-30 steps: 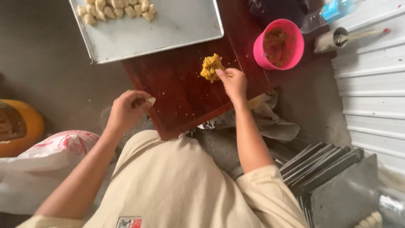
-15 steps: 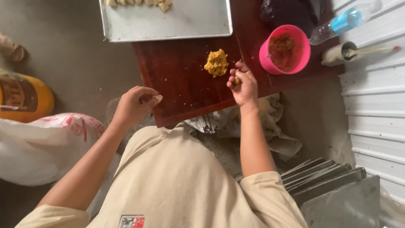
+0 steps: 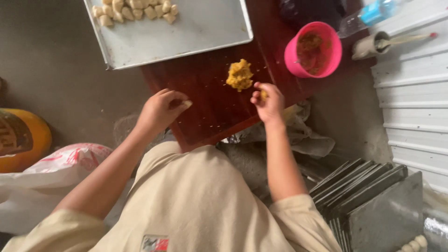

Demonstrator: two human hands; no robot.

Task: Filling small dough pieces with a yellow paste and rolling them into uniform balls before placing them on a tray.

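On the dark red surface [image 3: 205,93], near its middle, sits a loose mound of yellow filling [image 3: 240,74], just far of the right hand [image 3: 267,99]. That hand is curled narrow, with a small pinch of the same filling held between its fingertips. The left hand [image 3: 161,109] is closed around a pale piece of dough [image 3: 186,103], only a corner of which shows at the fingertips. Far left, a metal tray [image 3: 196,39] carries a row of shaped dough pieces [image 3: 135,10]; far right stands a pink bowl [image 3: 313,50] of reddish-brown paste.

The pinch looks crumbly, so bits may well drop as it crosses to the dough; scattered crumbs already dot the surface. The bowl sits near the right edge of the surface, where a careless elbow or wrist could tip it. An overfilled piece might split when closed.
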